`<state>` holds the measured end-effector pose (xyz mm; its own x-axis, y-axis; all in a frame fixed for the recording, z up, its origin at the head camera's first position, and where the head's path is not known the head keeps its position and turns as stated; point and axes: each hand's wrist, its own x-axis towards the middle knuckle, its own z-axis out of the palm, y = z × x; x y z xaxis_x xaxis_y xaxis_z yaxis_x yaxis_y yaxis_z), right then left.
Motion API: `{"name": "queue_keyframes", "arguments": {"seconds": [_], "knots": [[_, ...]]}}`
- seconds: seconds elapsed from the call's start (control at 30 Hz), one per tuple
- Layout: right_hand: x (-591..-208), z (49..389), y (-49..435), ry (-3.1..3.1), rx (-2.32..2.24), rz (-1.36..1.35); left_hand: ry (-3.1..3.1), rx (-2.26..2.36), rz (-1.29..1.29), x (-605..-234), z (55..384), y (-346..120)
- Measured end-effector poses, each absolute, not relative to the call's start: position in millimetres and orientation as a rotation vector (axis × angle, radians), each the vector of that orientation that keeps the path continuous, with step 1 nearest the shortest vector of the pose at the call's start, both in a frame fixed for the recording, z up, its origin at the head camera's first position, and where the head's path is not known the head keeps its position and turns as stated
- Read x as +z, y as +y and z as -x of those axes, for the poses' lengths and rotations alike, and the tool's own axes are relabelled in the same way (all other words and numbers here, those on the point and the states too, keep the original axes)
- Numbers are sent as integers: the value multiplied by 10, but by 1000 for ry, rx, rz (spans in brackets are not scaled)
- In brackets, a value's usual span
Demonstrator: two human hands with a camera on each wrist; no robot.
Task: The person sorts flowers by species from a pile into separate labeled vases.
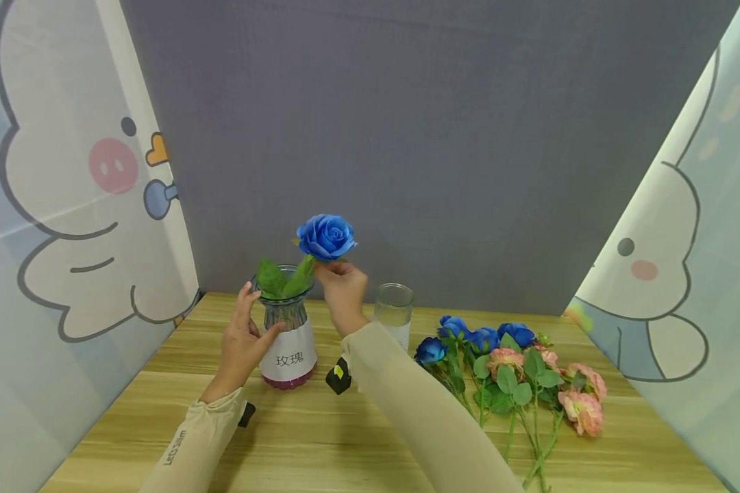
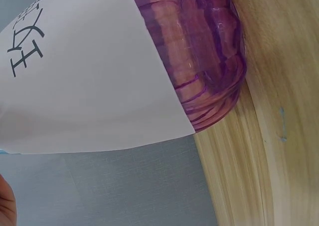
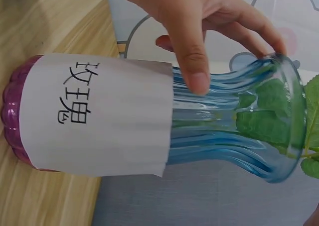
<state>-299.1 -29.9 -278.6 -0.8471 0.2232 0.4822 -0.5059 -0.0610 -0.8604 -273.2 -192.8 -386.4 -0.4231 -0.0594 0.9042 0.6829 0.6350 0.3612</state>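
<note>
While gripping with the left hand [image 1: 242,342] the vase [image 1: 292,342] between it and the right hand [image 1: 343,292], and pinching in the latter the blue rose [image 1: 327,237], avoid pulling sideways and possibly tipping the vase by snagging leaves [image 1: 299,276].

From the person's head, one camera looked forward and down, far enough back to frame much of the table [image 1: 308,445] and the grey backdrop [image 1: 438,150]. The left wrist camera looked sideways-on at the vase [image 1: 286,316] from very near (its paper label [image 1: 288,352] ran off the left edge). The right wrist camera, also turned sideways, stood farther off and faced the printed curtain [image 3: 299,12]. All three views shared label and purple base [image 1: 288,383]; head and right wrist also shared the left hand [image 1: 242,342].
</note>
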Motion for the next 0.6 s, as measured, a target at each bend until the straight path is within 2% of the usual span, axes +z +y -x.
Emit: {"name": "queue_keyframes", "arguments": {"seconds": [0.6], "knots": [[-2981,2978,-382,-1804,1990,-308,-1841,-901,491,-3867,2734,-1937]]}}
